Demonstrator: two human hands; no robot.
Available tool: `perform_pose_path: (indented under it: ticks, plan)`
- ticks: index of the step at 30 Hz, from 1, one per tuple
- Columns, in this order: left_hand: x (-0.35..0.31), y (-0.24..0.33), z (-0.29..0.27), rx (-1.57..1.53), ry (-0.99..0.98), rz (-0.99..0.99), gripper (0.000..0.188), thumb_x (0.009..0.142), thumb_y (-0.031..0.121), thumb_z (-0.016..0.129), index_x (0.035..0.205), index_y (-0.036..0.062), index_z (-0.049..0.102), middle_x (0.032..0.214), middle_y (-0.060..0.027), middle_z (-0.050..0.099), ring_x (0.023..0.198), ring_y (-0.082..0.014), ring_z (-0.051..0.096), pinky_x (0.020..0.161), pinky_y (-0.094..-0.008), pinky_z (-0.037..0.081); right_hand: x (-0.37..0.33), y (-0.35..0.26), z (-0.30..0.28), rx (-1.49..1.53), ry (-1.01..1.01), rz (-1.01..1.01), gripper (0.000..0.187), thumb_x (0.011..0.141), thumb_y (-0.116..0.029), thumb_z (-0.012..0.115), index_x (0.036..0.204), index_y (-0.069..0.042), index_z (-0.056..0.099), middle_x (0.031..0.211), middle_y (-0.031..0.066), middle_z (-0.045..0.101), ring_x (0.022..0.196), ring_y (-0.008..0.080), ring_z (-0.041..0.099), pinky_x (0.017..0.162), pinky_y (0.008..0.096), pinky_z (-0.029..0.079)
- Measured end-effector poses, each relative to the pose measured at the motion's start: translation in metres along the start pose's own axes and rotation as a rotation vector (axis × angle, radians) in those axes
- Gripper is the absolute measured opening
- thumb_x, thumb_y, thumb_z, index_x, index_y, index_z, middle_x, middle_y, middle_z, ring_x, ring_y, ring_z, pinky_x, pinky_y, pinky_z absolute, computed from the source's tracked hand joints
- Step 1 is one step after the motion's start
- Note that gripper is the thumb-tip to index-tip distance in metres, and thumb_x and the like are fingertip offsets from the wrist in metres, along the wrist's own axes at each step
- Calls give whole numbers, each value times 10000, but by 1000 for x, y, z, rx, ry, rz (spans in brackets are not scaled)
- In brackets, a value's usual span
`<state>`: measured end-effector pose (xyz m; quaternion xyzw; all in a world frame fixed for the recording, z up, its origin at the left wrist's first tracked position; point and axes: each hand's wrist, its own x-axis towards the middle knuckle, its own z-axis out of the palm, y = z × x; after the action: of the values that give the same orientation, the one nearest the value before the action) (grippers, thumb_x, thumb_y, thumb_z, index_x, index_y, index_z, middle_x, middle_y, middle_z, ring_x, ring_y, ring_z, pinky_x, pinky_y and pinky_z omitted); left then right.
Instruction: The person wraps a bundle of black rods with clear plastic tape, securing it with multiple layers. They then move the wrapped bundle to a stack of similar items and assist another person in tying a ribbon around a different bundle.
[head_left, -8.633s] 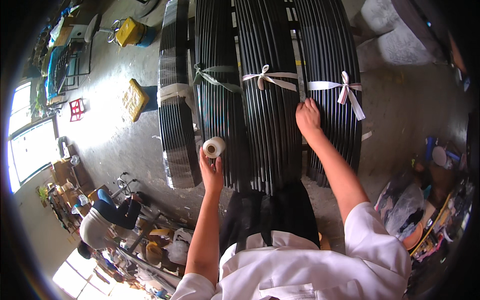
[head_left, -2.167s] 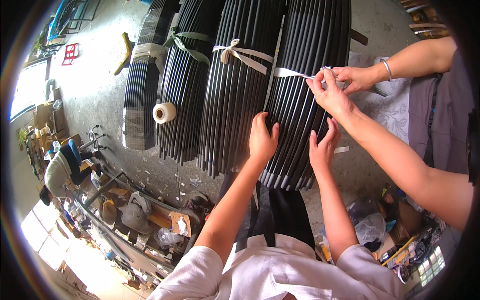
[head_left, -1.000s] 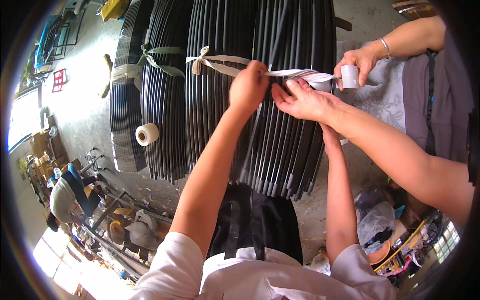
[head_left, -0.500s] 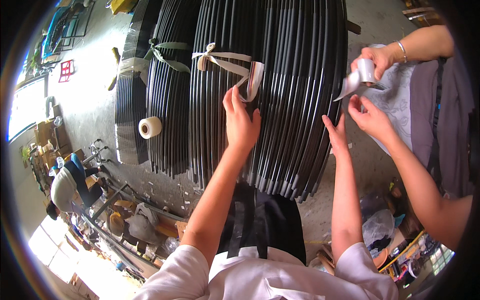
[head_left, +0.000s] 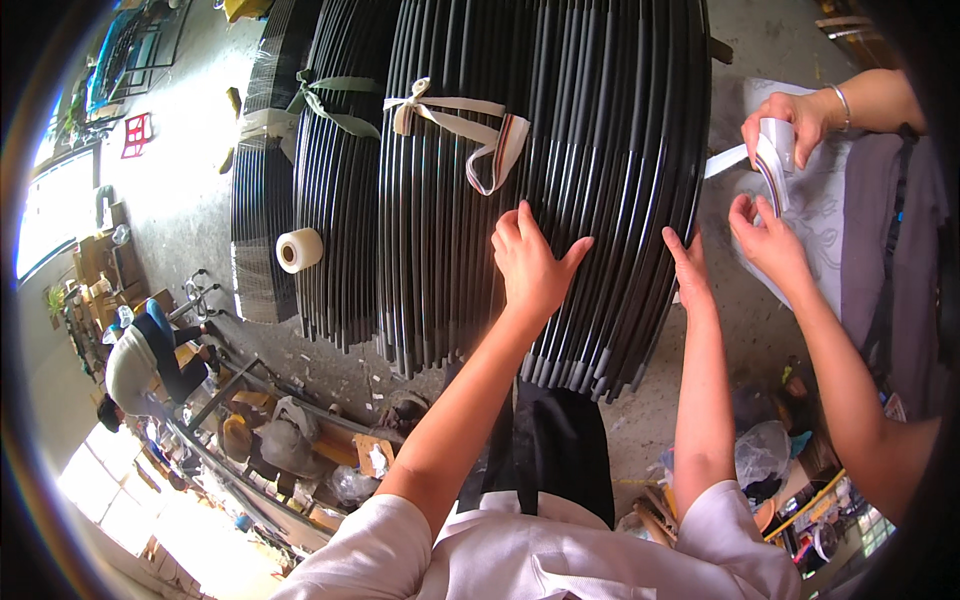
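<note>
Long thin black rods (head_left: 600, 200) lie side by side in a thick bundle before me. My left hand (head_left: 530, 265) rests on top of them, fingers spread, holding nothing. Against the bundle's right side is my right hand (head_left: 690, 268), its thumb and fingers apart on the outermost rods. Beyond my left fingertips, a striped ribbon end (head_left: 510, 145) loops down over the rods beside a tied cream strap (head_left: 420, 105). To the right, a co-worker's upper hand (head_left: 800, 115) holds a white roll of ribbon (head_left: 778, 145); the other hand (head_left: 770, 240) is just below it.
A green strap (head_left: 335, 105) ties another rod bundle on the left, where a cream tape roll (head_left: 299, 250) lies. Grey-patterned cloth (head_left: 825, 220) is under the co-worker's hands. At far left a person (head_left: 140, 370) bends over near a metal frame and clutter.
My left hand has moved off the striped ribbon, to the right and nearer me. My right hand shifts slightly right. The co-worker's hands and roll have moved right, with a white strip stretched toward the bundle.
</note>
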<state>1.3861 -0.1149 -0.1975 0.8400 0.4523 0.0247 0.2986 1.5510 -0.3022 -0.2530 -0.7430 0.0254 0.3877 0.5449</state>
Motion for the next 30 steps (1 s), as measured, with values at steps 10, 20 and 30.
perform_pose_path:
  ticks: [10,20,30]
  plan:
    - [9,25,13,-51,-111,-149,1199,556,496,897,1368,-148,295,1257,-279,483,1145,-425,508,982,-480,432,10,0,-6,-28,10,80,865,788,-556,748,1414,-78,390,1348,62,502,1263,197,448,1077,361,321]
    - [17,42,9,-157,-245,-282,1291,506,526,914,1391,-131,242,1358,-293,415,1236,-428,472,1035,-496,402,46,4,-23,10,-16,205,1025,726,-647,747,1470,-78,330,1431,103,436,1296,260,422,1064,415,362]
    - [24,29,21,-87,-229,-298,1279,506,607,871,1375,-131,292,1250,-269,489,1144,-404,526,967,-513,421,46,10,-26,22,50,347,1003,721,-640,755,1446,-67,364,1375,95,491,1226,245,500,1012,412,435]
